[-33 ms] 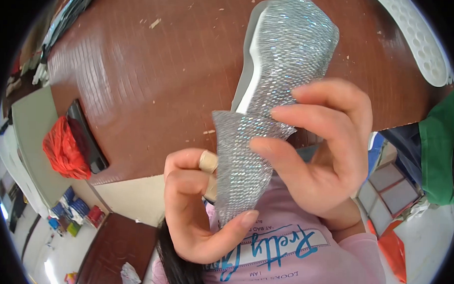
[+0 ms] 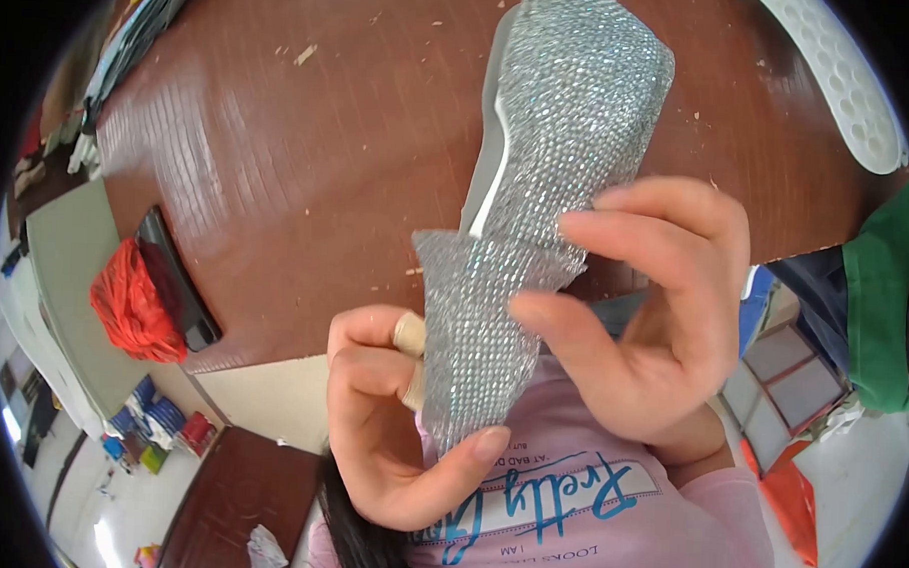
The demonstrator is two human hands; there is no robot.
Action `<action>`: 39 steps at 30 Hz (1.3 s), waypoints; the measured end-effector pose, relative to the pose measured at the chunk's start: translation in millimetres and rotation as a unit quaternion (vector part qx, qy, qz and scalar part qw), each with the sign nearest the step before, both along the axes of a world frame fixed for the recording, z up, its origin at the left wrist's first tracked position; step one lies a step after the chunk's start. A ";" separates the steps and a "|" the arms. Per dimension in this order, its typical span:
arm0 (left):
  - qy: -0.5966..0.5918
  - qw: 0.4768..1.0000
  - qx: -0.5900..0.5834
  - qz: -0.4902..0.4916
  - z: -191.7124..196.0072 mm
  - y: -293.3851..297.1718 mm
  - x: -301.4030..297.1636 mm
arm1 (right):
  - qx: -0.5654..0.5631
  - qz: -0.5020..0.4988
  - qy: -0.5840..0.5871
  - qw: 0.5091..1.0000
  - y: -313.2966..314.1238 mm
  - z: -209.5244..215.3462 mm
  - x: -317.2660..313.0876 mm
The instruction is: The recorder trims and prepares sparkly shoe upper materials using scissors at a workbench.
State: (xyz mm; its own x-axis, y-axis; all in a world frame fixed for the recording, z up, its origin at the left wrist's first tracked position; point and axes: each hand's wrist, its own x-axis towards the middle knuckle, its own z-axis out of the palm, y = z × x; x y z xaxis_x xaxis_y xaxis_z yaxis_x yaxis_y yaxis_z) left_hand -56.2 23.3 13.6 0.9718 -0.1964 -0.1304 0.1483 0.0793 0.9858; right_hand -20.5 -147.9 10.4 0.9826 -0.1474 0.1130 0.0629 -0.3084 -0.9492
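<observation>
A silver rhinestone sheet [image 2: 477,355] hangs from the lower end of a long, rhinestone-covered piece [image 2: 591,99]. A grey and white backing [image 2: 491,150], curved like a sole, shows along that piece's left side; I cannot tell its exact kind. My left hand [image 2: 394,432] pinches the sheet's bottom, thumb in front and fingers behind, with tan tape round two fingers. My right hand [image 2: 664,301] is curved beside the sheet's upper right edge, thumb and fingertips apart. Its tips lie over the stones; whether they press on them is unclear.
The brown tabletop [image 2: 309,159] has small pale scraps on it. At its left edge lie a red plastic bag [image 2: 138,303] and a dark flat object [image 2: 182,280]. A white tray with round hollows [image 2: 852,88] stands far right. Green cloth [image 2: 880,289] hangs at right.
The sheet and the rhinestone piece have shifted slightly left. My right thumb and fingers have drawn a little to the right and spread wider. My left hand keeps its pinch.
</observation>
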 end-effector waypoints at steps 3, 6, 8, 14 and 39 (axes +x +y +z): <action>0.043 0.997 -0.064 0.014 -3.0 -6.7 3.0 | 0.083 -0.019 0.065 0.994 -7.5 1.5 -7.9; 0.026 0.998 -0.062 -0.019 -11.5 -8.9 9.2 | 0.321 0.063 0.234 0.916 -15.2 -1.4 -15.5; 0.026 0.997 -0.059 -0.030 -13.1 -11.9 13.0 | 0.399 0.089 0.288 0.866 -17.0 -3.5 -17.1; 0.071 0.993 -0.093 0.000 -2.1 -21.5 15.9 | 0.382 0.111 0.221 0.890 -14.0 -2.6 -14.5; 0.041 0.999 -0.033 -0.002 -12.7 -13.1 7.0 | 0.449 0.123 0.115 0.878 8.5 -21.2 -42.2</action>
